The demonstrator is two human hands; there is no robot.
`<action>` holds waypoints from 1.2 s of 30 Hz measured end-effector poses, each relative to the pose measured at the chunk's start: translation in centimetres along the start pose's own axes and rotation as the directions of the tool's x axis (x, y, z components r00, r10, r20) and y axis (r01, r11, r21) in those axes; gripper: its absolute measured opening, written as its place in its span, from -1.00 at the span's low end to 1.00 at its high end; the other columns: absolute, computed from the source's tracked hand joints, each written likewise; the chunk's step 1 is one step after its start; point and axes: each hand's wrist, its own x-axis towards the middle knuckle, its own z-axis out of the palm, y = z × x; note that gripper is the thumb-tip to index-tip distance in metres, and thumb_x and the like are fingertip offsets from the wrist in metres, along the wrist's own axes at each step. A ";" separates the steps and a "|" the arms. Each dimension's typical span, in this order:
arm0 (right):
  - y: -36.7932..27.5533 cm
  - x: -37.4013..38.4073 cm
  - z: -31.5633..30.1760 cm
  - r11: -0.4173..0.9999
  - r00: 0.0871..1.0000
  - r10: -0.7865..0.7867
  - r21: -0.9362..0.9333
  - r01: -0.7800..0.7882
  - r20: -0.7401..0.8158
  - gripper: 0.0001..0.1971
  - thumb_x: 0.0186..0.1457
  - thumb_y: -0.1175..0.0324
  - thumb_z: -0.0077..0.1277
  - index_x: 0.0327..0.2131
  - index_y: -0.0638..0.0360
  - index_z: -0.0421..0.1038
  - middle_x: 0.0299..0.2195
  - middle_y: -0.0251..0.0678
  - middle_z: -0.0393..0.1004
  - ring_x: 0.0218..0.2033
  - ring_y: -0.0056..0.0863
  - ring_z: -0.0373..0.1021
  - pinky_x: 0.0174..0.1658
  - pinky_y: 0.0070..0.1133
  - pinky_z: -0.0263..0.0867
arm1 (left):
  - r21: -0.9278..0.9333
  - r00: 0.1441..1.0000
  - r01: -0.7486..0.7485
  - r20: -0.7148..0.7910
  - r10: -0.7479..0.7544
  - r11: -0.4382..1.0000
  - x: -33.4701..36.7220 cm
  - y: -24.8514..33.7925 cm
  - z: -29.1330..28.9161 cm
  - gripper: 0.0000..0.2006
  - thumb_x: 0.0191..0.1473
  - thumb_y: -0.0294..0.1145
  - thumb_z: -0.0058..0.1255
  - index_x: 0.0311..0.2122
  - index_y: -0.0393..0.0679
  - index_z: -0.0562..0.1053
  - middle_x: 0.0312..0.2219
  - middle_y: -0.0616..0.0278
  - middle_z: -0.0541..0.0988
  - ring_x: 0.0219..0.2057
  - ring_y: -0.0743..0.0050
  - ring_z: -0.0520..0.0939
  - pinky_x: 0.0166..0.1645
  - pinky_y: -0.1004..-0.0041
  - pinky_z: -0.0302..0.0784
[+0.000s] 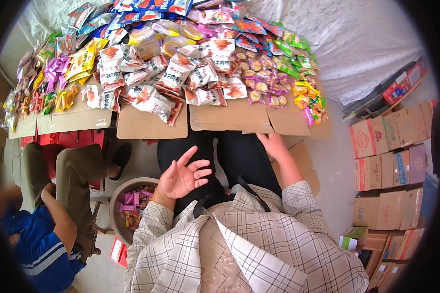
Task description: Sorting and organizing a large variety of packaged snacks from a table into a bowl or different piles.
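My left hand (185, 175) is raised palm up above my lap, fingers spread, holding nothing. My right hand (273, 145) rests at the front edge of the cardboard (230, 118) that covers the table, its fingertips partly hidden by that edge; whether they hold anything cannot be seen. Beyond the hands lie heaps of packaged snacks. White-and-red snack packets (151, 103) sit in the middle, closest to my left hand. Small purple-wrapped round biscuits (277, 101) and yellow-orange wrapped sweets (309, 100) lie farther right, beyond my right hand.
A round basin (116, 210) of wrapped sweets stands left of my legs. Another person in a blue top (49, 244) sits at the left. Cardboard boxes (391, 166) are stacked along the right side. Yellow packets (85, 58) and blue packets (142, 14) pile up farther back.
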 end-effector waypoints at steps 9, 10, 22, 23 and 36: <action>2.8 -0.3 3.9 0.987 0.985 -0.159 0.023 0.158 0.067 -0.36 0.24 0.00 -0.05 0.22 0.29 0.19 0.23 0.08 0.24 0.26 0.01 0.15 0.28 -0.31 0.10 | 0.005 0.998 0.012 -0.065 -0.012 1.000 -0.7 0.6 0.2 -0.27 0.32 0.13 -0.28 0.44 0.17 -0.24 0.30 -0.17 0.15 0.27 -0.25 0.28 0.30 -0.09 0.21; 2.3 -0.6 3.8 0.988 0.985 -0.153 0.036 0.151 0.074 -0.36 0.24 0.00 -0.05 0.22 0.29 0.19 0.23 0.08 0.24 0.26 0.01 0.15 0.28 -0.31 0.10 | -0.002 0.998 0.018 -0.068 -0.018 1.000 -0.8 0.6 0.3 -0.26 0.32 0.13 -0.29 0.44 0.17 -0.25 0.31 -0.18 0.13 0.27 -0.27 0.27 0.30 -0.10 0.20; -1.8 -3.1 1.5 0.878 0.887 -0.454 -0.128 0.461 0.081 -0.31 0.07 0.08 0.12 0.20 0.25 0.24 0.24 0.12 0.14 0.27 0.12 0.04 0.31 -0.14 -0.02 | 0.033 0.987 0.030 -0.158 -0.025 0.999 0.8 0.2 1.2 -0.25 0.32 0.14 -0.28 0.44 0.18 -0.26 0.31 -0.20 0.13 0.28 -0.32 0.26 0.30 -0.12 0.19; -2.0 -3.2 1.5 0.846 0.859 -0.501 -0.147 0.512 0.107 -0.33 0.03 0.08 0.15 0.17 0.20 0.30 0.23 0.08 0.16 0.24 0.09 0.08 0.30 -0.09 -0.04 | 0.070 0.986 0.013 -0.169 -0.001 0.997 0.9 0.1 1.7 -0.25 0.32 0.14 -0.28 0.44 0.18 -0.26 0.31 -0.20 0.13 0.28 -0.32 0.26 0.30 -0.12 0.19; 1.4 -1.9 0.7 0.692 0.694 -0.716 -0.048 0.720 0.081 -0.55 -0.01 0.09 0.13 -0.06 0.08 0.53 0.14 -0.15 0.38 0.20 -0.09 0.19 0.25 -0.12 0.01 | 0.169 0.947 0.096 -0.319 -0.037 0.981 3.3 -1.6 3.2 -0.24 0.27 0.18 -0.20 0.43 0.24 -0.17 0.31 -0.06 0.17 0.27 -0.15 0.29 0.28 -0.03 0.27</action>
